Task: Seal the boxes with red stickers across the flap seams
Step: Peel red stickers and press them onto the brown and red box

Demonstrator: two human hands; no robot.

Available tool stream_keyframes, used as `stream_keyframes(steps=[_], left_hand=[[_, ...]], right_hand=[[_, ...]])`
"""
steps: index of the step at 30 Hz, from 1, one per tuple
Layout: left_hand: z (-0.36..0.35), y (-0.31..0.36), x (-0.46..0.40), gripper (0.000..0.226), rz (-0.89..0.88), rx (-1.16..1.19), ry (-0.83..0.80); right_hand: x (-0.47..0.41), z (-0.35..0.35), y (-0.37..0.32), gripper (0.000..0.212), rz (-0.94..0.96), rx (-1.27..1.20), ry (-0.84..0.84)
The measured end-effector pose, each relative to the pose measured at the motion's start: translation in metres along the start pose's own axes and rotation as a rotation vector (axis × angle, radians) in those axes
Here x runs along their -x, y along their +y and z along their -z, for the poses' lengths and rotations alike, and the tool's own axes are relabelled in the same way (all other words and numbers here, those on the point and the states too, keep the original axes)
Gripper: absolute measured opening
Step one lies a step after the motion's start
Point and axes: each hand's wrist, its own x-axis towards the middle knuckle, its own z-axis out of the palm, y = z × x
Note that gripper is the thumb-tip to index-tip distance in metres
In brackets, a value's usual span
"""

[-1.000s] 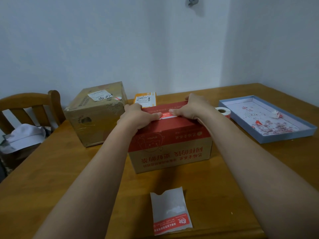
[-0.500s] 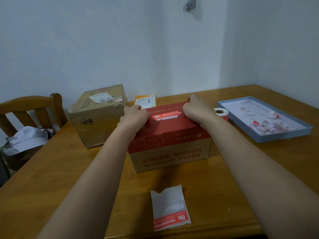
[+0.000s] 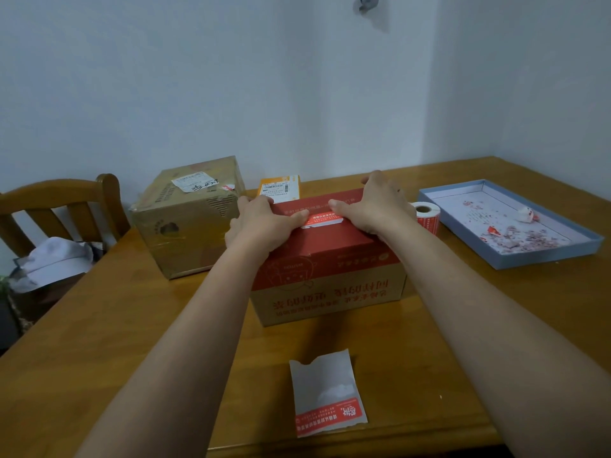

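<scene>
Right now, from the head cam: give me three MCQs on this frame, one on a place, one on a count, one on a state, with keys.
1. Where is the sticker roll?
A. on the chair
B. on the table, between the red box and the blue tray
C. on top of the brown box

2. How many cardboard boxes stand on the table?
A. one
B. two
C. five

3. What are the hands doing?
A. both press the red sticker on the red box's top
B. both hang off the table
C. one lifts the tray

Key: 1 B, the roll sits right of the red box, left of the blue tray. 2 B, the red one and the brown box. 3 A, left hand and right hand flank the red sticker.
</scene>
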Motion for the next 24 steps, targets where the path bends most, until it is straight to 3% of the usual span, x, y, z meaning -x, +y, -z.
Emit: stream_keyframes(steps=[9,11,13,17,20,24], left_hand=[[0.015,-0.006,0.002,0.056,0.025,0.28,-0.04],[0.02,-0.005,0.004,0.069,0.007,0.35,-0.073],[0.023,0.0,0.014,0.089,-0.058,0.322,-0.085],[0.021,0.01,0.032,0.108,-0.183,0.2,-0.045],[0.019,0.006,0.03,0.102,-0.239,0.232,-0.098],[0.017,0.0,0.024,0.078,-0.349,0.277,-0.154]], right_hand=[[0.006,0.017,0.01,0.046,0.006,-0.286,-0.022],[0.01,0.023,0.012,0.046,-0.031,-0.378,0.001],[0.015,0.028,0.013,0.06,-0.036,-0.404,0.008],[0.028,0.04,0.012,0.103,-0.006,-0.139,-0.027],[0.034,0.05,0.014,0.096,-0.017,-0.046,-0.023],[0.042,0.065,0.023,0.075,-0.027,0.038,-0.009]])
